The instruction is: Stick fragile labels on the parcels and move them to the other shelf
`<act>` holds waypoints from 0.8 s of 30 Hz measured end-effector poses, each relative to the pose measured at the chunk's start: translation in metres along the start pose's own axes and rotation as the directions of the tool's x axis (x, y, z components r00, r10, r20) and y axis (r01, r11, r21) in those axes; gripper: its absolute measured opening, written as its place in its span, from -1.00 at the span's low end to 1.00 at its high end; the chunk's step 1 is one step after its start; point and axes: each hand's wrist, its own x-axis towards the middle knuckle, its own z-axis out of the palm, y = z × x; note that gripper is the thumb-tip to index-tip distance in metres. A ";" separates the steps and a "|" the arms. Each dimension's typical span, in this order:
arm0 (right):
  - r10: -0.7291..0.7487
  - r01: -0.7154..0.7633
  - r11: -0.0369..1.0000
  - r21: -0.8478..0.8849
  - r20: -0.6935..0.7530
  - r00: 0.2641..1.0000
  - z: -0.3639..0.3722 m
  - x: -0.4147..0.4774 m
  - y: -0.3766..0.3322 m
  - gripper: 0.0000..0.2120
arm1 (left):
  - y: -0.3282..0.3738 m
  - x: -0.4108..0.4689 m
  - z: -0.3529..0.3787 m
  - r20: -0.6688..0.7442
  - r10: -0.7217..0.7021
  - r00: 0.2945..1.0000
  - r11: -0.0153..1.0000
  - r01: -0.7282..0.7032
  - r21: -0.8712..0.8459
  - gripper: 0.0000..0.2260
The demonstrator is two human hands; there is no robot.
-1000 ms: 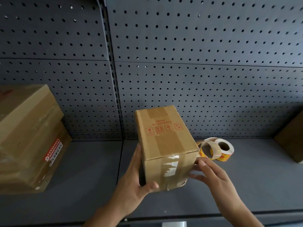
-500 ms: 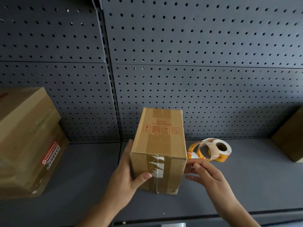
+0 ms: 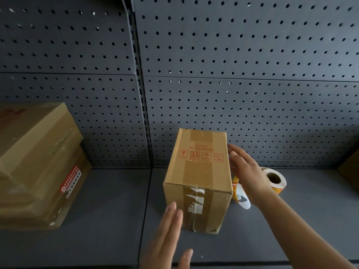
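Risk, left hand (image 3: 165, 235): lower centre, flat, fingers straight, holding nothing; a nudge could skew the parcel (image 3: 198, 177).
Risk, right hand (image 3: 246, 171): spread, empty, right of the parcel, over the label roll (image 3: 274, 178); the wrist may snag its loose tail.
Large box (image 3: 38, 162), left: creased cardboard, red-white sticker.
Parcel, centre of shelf (image 3: 97, 220): upright cuboid, brown tape, torn white residue, no sticker visible.
Label roll: paper, cardboard core.

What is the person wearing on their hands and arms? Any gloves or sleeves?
Nothing that shows. The left hand and the right hand are both bare, with no gloves, rings or bracelets to see. The right forearm is bare too, with no sleeve and no watch in view.
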 end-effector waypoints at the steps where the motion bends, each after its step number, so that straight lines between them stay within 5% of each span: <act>1: 0.004 -0.004 1.000 -0.006 0.020 1.000 0.003 0.001 -0.001 -0.66 | -0.001 0.001 0.002 0.008 -0.012 1.000 1.000 0.012 -0.015 -0.38; 13: -0.004 0.004 1.000 -0.001 -0.023 1.000 0.004 -0.023 0.002 -0.75 | -0.002 0.024 -0.009 0.012 -0.286 0.958 0.953 0.286 -0.104 -0.35; 24: -0.059 0.059 0.998 -0.019 -0.019 0.998 -0.008 -0.074 0.019 -0.75 | -0.032 0.066 -0.028 0.126 -0.276 0.953 0.926 0.298 -0.231 -0.06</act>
